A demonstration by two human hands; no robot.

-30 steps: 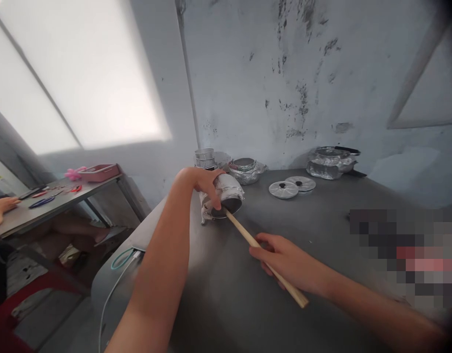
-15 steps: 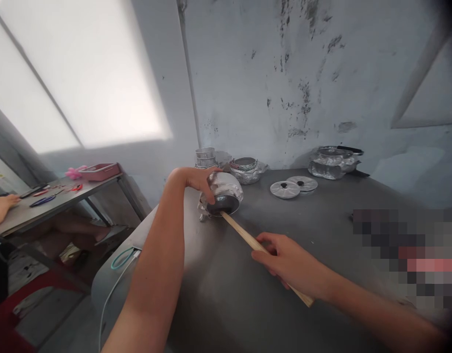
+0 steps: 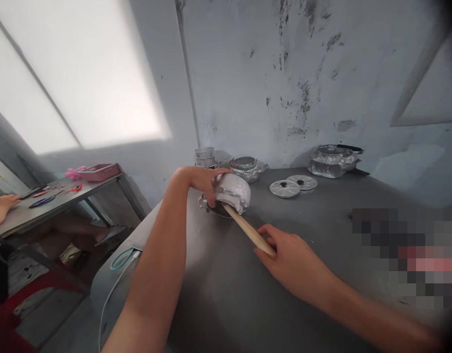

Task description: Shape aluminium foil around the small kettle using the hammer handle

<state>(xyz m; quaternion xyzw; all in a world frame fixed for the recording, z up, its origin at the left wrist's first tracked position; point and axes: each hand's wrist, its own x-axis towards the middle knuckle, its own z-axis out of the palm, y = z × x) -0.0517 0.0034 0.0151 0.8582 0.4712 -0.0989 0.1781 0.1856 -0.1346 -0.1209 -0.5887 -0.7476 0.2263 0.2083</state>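
My left hand [image 3: 205,181] is closed over the side and rim of a small pot [image 3: 234,190] with a silvery, crinkled wrapping. The pot lies tipped over, its dark mouth turned down toward the table and toward me. In my right hand [image 3: 290,260] is a flat, light wooden stick [image 3: 248,231], gripped between thumb and fingers. The stick's far end reaches under the rim into the pot's mouth, where its tip is hidden. Most of the pot's inside is out of sight.
Behind the pot stand perforated metal cups [image 3: 204,156] and another wrapped pot [image 3: 245,167]. Two round lids [image 3: 284,189] and a wrapped pan [image 3: 332,159] lie farther right. A cable [image 3: 117,284] hangs over the left edge. Another person's hand [image 3: 7,203] rests on a side table with a pink basket [image 3: 99,171].
The pot has rolled over further, so its mouth faces more downward and shows less. My right hand and the stick have shifted, and the stick's near end no longer shows below the hand.
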